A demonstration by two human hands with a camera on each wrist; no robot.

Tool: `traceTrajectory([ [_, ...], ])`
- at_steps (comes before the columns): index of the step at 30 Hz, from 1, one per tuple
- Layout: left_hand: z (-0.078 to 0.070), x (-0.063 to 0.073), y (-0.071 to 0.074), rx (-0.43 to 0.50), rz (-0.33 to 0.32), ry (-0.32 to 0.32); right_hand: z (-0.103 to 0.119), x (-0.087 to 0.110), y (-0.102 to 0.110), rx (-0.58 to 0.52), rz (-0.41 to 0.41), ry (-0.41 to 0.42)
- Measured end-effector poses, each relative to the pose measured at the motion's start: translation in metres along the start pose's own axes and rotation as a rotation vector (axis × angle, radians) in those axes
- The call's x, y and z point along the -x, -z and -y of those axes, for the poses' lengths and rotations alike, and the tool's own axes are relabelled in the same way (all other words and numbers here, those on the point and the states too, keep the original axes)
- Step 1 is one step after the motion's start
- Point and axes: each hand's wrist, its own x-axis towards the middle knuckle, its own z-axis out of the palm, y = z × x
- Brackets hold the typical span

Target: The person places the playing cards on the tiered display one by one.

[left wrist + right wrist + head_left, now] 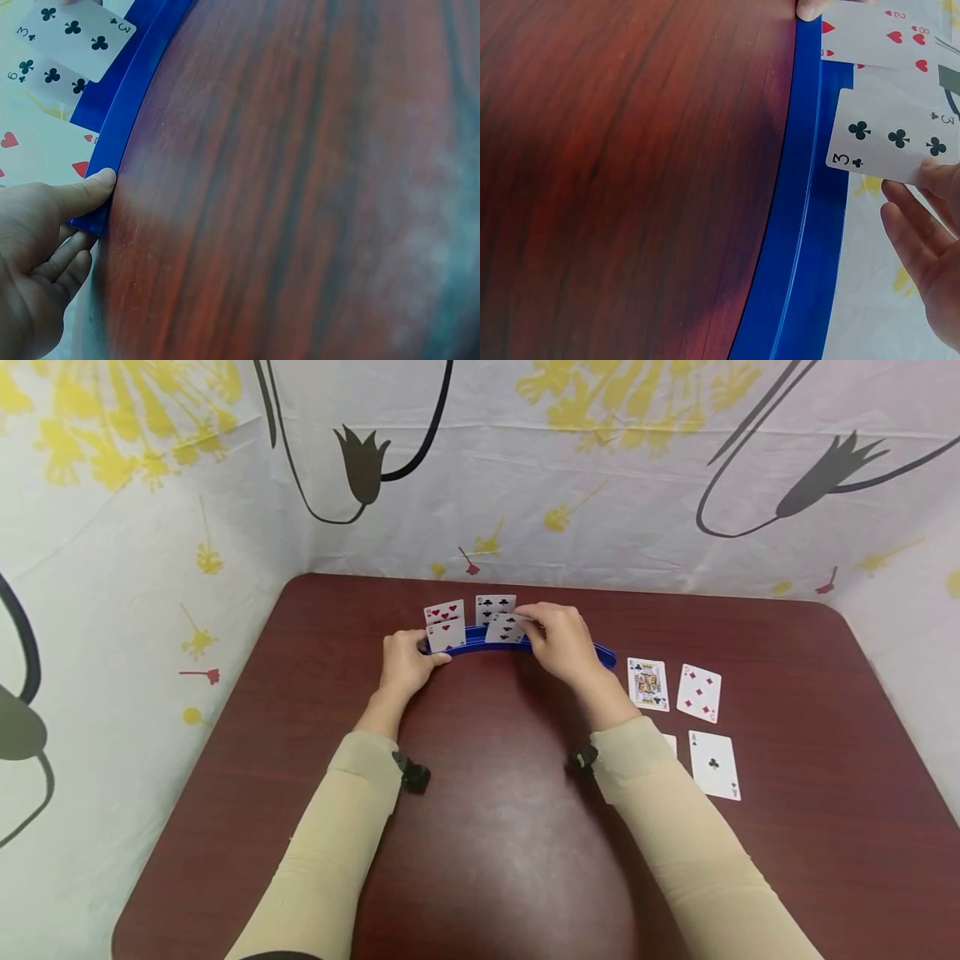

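A curved blue card holder (604, 656) stands toward the back of the table. My left hand (405, 664) grips its left end, the thumb on the front edge and the fingers underneath in the left wrist view. Between thumb and fingers my right hand (562, 639) pinches the three of clubs (889, 135) by its upper corner. That card is tilted at the holder, in front of the upright six of clubs (492, 602); whether it sits in a groove I cannot tell. At the left end the two of hearts (447, 635) stands before the eight of hearts (438, 612).
Face up on the table at the right lie the king of clubs (648, 683), the five of diamonds (699, 693) and the ace of clubs (715, 765). My right sleeve (652, 768) mostly hides another card (671, 742). A patterned cloth (480, 468) hangs behind the table (495, 827).
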Motion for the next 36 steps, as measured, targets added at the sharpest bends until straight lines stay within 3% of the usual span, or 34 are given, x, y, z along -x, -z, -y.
traceTrajectory([
  [18, 0.002, -0.002, -0.002, 0.006, 0.015, 0.012, 0.007, -0.007, -0.015, 0.067, 0.099, -0.049],
  [25, 0.002, -0.002, 0.000, -0.008, 0.007, -0.001, 0.005, -0.007, -0.017, 0.034, 0.161, -0.057],
  [31, 0.001, -0.001, 0.001, -0.003, 0.008, 0.009, 0.005, -0.006, -0.015, 0.021, 0.168, -0.062],
  [36, 0.000, 0.000, 0.001, -0.005, 0.006, 0.009, 0.004, -0.002, -0.011, 0.019, 0.127, -0.095],
])
